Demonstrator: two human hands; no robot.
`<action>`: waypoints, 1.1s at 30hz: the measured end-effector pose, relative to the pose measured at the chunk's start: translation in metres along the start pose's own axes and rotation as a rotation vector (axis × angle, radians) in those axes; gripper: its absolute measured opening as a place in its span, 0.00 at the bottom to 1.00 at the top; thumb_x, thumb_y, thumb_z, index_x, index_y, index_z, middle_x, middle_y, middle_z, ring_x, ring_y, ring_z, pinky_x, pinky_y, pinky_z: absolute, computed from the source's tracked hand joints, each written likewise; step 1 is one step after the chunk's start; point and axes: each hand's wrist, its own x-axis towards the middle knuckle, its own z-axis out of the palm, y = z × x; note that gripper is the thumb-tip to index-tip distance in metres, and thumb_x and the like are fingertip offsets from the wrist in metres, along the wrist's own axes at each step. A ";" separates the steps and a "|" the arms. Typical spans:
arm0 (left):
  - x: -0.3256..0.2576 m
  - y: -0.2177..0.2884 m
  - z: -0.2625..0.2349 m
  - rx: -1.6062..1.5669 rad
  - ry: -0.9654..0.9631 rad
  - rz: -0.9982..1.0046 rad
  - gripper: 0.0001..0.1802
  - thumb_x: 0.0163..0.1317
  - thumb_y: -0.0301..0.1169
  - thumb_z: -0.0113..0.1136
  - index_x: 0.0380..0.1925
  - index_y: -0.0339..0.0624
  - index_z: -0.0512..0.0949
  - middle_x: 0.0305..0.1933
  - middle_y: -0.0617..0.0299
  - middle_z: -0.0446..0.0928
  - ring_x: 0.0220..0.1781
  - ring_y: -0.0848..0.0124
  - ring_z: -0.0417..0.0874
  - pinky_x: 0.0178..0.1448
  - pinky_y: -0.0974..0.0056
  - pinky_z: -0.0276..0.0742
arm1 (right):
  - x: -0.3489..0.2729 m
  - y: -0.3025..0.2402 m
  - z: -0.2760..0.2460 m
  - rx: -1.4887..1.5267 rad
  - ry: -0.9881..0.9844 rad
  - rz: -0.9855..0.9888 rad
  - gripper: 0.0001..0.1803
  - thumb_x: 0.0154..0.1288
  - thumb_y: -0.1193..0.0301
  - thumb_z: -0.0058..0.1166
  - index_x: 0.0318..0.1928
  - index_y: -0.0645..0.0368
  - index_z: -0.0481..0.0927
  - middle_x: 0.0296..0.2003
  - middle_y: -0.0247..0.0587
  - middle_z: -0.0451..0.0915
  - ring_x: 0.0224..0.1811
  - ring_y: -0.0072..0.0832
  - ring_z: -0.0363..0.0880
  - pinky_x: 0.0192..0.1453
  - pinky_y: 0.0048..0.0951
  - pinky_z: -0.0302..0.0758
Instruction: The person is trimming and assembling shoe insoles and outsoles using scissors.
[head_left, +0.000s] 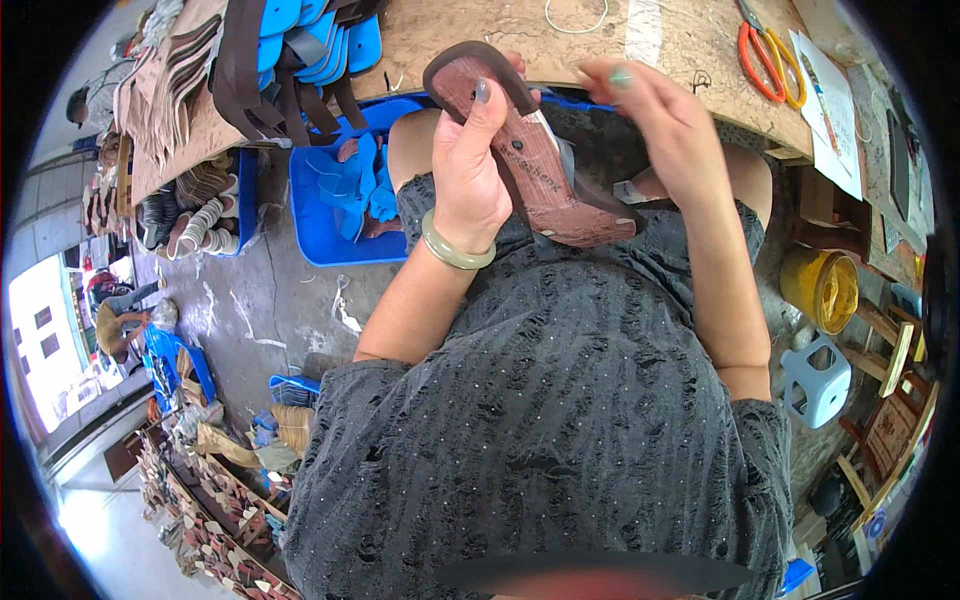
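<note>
My left hand (470, 185) is closed round a reddish-brown shoe insole (545, 185), its thumb pressed on the upper face. A dark brown strip (478, 50) wraps round the insole's broad end, and the other end tilts down to the right over my lap. A bangle sits on the left wrist. To the right of the insole and apart from it, my right hand (665, 125) is raised near the table edge. Motion smears its fingers, so I cannot make out whether they pinch anything.
On the wooden table (460, 25) lie blue pieces with dark straps (320, 50), stacked tan pieces (170, 85), orange-handled scissors (762, 60) and paper (828, 115). Below are a blue bin (310, 225) and a yellow bucket (820, 285). A grey-blue stool (815, 380) stands right; another person (115, 325) bends far left.
</note>
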 end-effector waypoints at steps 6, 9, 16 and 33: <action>0.010 -0.007 -0.003 -0.004 -0.236 0.191 0.22 0.70 0.41 0.47 0.58 0.42 0.67 0.67 0.48 0.62 0.68 0.56 0.64 0.67 0.44 0.64 | -0.028 -0.003 -0.004 0.086 -0.398 0.298 0.17 0.65 0.61 0.54 0.42 0.65 0.83 0.31 0.34 0.83 0.36 0.17 0.77 0.44 0.21 0.74; 0.013 -0.005 0.001 0.033 -0.312 0.194 0.23 0.70 0.44 0.46 0.58 0.42 0.67 0.67 0.43 0.61 0.67 0.49 0.64 0.66 0.44 0.66 | -0.023 -0.010 0.008 0.105 -0.473 0.465 0.15 0.63 0.66 0.57 0.44 0.64 0.83 0.32 0.33 0.83 0.37 0.15 0.76 0.42 0.19 0.74; 0.010 -0.001 -0.001 0.010 -0.342 0.140 0.24 0.69 0.46 0.46 0.57 0.42 0.69 0.66 0.40 0.62 0.65 0.43 0.66 0.64 0.44 0.69 | -0.022 -0.011 0.031 0.264 -0.040 0.109 0.13 0.63 0.74 0.56 0.47 0.65 0.82 0.37 0.34 0.82 0.37 0.14 0.77 0.43 0.17 0.74; 0.009 0.019 -0.003 0.207 -0.354 0.292 0.16 0.70 0.34 0.48 0.52 0.36 0.71 0.61 0.37 0.68 0.61 0.45 0.72 0.61 0.47 0.73 | -0.016 -0.021 0.040 0.196 -0.010 0.025 0.10 0.64 0.75 0.53 0.43 0.64 0.83 0.32 0.32 0.83 0.33 0.12 0.77 0.39 0.18 0.75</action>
